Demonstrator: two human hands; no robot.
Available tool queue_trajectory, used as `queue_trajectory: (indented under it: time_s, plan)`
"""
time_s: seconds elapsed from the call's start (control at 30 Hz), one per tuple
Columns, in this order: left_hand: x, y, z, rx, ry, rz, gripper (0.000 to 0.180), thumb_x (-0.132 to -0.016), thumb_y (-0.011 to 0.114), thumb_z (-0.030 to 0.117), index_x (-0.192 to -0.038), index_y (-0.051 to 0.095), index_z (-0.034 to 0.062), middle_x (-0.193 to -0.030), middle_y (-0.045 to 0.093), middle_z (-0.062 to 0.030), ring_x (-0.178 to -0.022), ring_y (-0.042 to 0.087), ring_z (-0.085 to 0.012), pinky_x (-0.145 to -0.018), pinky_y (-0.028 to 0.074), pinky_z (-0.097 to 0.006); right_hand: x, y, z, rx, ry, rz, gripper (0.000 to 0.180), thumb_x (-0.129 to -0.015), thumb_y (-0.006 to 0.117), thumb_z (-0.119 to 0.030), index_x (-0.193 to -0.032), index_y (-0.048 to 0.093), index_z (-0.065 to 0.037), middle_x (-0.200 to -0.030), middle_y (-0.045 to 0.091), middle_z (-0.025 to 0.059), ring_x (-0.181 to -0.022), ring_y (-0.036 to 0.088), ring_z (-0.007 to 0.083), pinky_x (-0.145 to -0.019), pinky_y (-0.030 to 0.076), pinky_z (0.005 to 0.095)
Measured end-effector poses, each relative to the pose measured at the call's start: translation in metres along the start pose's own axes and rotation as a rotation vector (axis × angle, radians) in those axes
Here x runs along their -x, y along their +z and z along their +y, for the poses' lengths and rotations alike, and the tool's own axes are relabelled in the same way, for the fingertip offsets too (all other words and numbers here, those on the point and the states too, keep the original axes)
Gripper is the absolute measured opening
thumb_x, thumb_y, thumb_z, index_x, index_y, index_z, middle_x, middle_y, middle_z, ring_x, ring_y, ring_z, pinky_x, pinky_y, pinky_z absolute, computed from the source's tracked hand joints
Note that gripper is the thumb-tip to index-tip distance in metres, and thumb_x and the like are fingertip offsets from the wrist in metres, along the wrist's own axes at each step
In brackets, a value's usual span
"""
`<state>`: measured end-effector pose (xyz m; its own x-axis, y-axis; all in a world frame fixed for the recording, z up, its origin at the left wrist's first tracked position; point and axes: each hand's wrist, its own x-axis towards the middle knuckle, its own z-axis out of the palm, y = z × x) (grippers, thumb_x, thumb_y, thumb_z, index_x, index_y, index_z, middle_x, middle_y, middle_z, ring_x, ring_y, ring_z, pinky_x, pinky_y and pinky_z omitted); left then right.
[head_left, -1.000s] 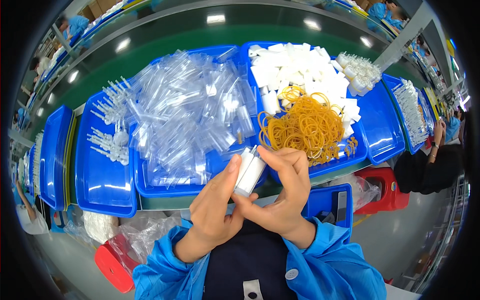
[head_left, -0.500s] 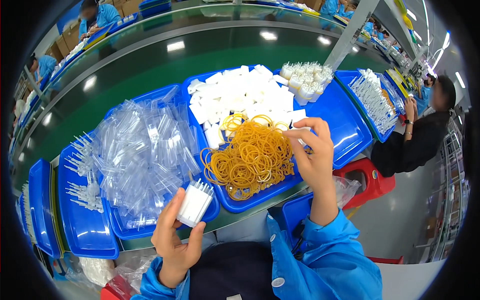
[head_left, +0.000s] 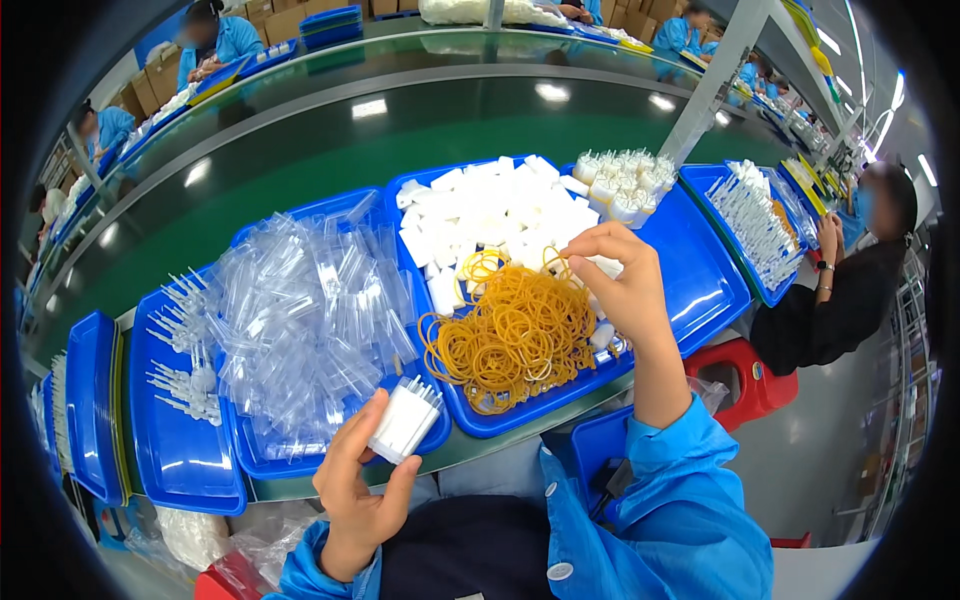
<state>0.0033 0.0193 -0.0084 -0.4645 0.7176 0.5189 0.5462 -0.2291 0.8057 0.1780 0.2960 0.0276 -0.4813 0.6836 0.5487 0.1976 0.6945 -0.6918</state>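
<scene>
My left hand (head_left: 355,490) holds a small white bundle of plastic pieces (head_left: 405,420) upright over the near edge of a blue tray (head_left: 300,462). My right hand (head_left: 620,285) reaches over the heap of yellow rubber bands (head_left: 510,335) and pinches one band at its fingertips. The bands lie in a blue tray (head_left: 690,270) together with a pile of white foam blocks (head_left: 500,220). Both sleeves are blue.
Clear plastic sleeves (head_left: 300,320) fill the middle blue tray. White pronged pieces (head_left: 185,350) lie in the left tray, and finished white bundles (head_left: 625,185) at the far right of the band tray. A green conveyor (head_left: 350,150) runs behind. A seated person (head_left: 850,290) works at right.
My right hand has stayed over the rubber bands and now pinches one. My left hand still holds the white bundle, a little further right. The view has shifted leftward and down.
</scene>
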Motion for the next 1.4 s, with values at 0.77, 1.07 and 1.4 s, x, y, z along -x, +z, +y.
queue_trajectory:
  time_s: [0.77, 1.07, 1.4]
  plan:
    - [-0.007, -0.010, 0.015, 0.581, -0.269, -0.185, 0.045, -0.082, 0.060, -0.010, -0.126, 0.053, -0.0076, -0.125, 0.052, -0.0194, -0.114, 0.057, -0.0253, -0.097, 0.047, -0.035, 0.056, 0.061, -0.120, -0.073, -0.175, -0.711, 0.080, -0.065, 0.081, -0.020, -0.137, 0.046, -0.010, -0.121, 0.055, 0.0098, -0.097, 0.062, 0.0283, -0.067, 0.052, 0.0380]
    - [0.013, -0.021, -0.013, 1.773, -0.666, 0.002, 0.055, -0.085, 0.061, 0.031, -0.133, 0.049, 0.0080, -0.123, 0.048, -0.0215, -0.099, 0.057, -0.0365, -0.081, 0.053, -0.038, 0.056, 0.049, -0.100, -0.525, -0.243, -1.026, 0.009, -0.084, 0.063, -0.015, -0.083, 0.069, -0.008, -0.097, 0.068, 0.0063, -0.094, 0.061, 0.0186, -0.101, 0.025, 0.0439]
    - [0.008, -0.016, 0.003, 1.123, -0.167, -0.049, 0.044, -0.075, 0.074, 0.012, -0.114, 0.062, -0.0033, -0.114, 0.059, -0.0252, -0.104, 0.062, -0.0357, -0.091, 0.051, -0.045, 0.102, 0.071, -0.109, -1.338, 0.328, -0.524, 0.044, -0.079, 0.068, -0.001, -0.122, 0.059, 0.007, -0.123, 0.059, 0.0229, -0.069, 0.066, 0.0164, -0.081, 0.051, 0.0312]
